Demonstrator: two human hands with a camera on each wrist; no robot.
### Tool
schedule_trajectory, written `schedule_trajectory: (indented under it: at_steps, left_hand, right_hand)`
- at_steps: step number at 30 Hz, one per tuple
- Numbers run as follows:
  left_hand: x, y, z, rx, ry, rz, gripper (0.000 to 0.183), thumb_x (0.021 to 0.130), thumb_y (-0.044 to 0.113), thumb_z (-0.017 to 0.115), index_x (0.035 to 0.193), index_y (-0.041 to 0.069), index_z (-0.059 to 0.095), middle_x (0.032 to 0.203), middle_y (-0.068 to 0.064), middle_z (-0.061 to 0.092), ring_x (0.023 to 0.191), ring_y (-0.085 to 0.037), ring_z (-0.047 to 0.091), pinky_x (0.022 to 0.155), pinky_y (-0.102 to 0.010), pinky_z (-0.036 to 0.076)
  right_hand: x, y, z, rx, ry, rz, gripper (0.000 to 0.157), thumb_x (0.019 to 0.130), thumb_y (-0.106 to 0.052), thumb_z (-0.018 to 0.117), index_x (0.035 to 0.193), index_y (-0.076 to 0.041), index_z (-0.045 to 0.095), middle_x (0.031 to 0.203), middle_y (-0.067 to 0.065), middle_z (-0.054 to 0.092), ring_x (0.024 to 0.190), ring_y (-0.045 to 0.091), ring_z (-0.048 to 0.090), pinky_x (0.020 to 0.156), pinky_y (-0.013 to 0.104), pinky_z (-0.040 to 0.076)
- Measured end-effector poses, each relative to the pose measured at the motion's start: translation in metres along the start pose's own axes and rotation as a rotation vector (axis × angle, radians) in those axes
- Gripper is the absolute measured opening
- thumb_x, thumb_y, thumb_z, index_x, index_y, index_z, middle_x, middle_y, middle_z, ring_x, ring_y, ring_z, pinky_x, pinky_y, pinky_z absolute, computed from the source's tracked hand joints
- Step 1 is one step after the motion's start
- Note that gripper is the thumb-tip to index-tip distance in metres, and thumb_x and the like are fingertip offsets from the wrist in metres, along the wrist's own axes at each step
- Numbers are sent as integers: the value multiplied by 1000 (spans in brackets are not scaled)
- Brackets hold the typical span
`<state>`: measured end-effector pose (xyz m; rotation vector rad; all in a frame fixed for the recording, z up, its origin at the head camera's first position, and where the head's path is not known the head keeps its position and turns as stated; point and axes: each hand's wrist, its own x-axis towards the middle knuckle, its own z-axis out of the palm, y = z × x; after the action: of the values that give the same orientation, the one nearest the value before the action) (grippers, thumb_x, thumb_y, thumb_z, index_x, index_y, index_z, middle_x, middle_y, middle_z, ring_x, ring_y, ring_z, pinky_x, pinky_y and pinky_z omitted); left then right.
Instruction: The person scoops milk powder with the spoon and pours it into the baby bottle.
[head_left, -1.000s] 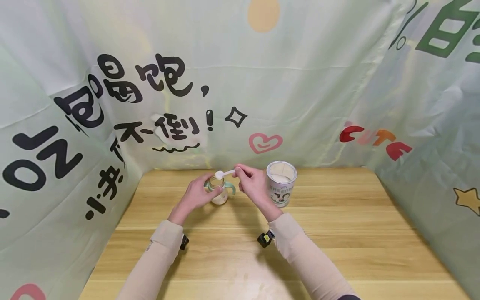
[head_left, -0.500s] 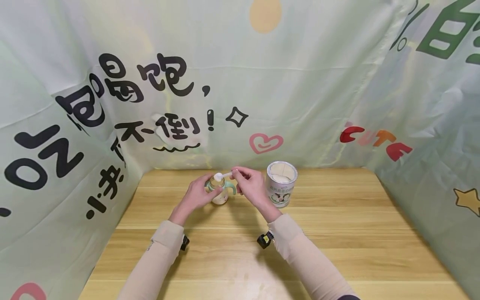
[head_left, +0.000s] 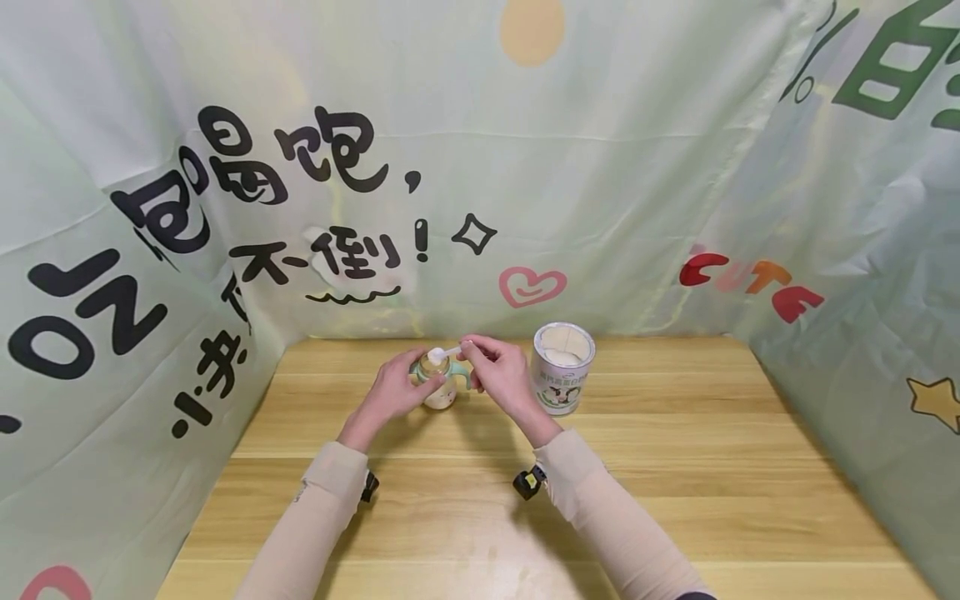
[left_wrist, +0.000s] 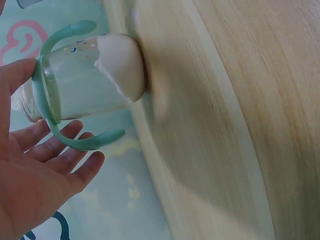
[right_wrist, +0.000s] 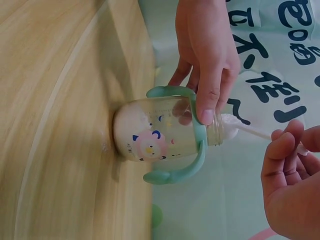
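A clear baby bottle [head_left: 441,398] with green side handles stands upright on the table, its mouth uncovered. White powder [left_wrist: 120,67] lies in its bottom, heaped at a slant. My left hand [head_left: 392,385] grips the bottle near its neck, the thumb on the near side and fingers behind. My right hand [head_left: 502,371] pinches the handle of a small white scoop [right_wrist: 255,131]. Heaped with powder, the scoop's bowl sits right at the bottle's mouth. Beside my right hand stands an open milk powder can [head_left: 558,396] with powder inside.
The wooden table [head_left: 675,467] stretches to both sides and toward me. A printed fabric backdrop [head_left: 622,183] rises close behind the bottle and can, and closes off the left and right sides.
My right hand has moved slightly left and down, bringing the loaded scoop lower to the bottle's mouth. The left hand and the bottle have stayed in place.
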<state>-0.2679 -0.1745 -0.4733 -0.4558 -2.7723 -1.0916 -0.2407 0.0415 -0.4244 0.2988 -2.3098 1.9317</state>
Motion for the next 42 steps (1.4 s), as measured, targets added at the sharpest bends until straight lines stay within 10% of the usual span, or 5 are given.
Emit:
schedule_trajectory:
  at_steps: [28, 42]
  left_hand:
    - [-1, -1, 1, -21, -8, -3, 69, 96, 40, 77, 148, 1, 56, 143, -21, 65, 135, -41, 60, 115, -57, 48]
    - [-1, -2, 3, -59, -6, -32, 72, 96, 40, 77, 151, 2, 53, 148, -22, 61, 139, -42, 56, 119, -57, 45]
  right_hand:
    - [-5, 4, -3, -15, -18, -45, 22, 104, -24, 68, 117, -13, 82, 103, 25, 79, 52, 13, 60, 49, 19, 50]
    - [-8, 7, -4, -24, -11, -44, 20, 101, -17, 69, 115, -10, 81, 61, 2, 68, 49, 11, 58, 46, 20, 48]
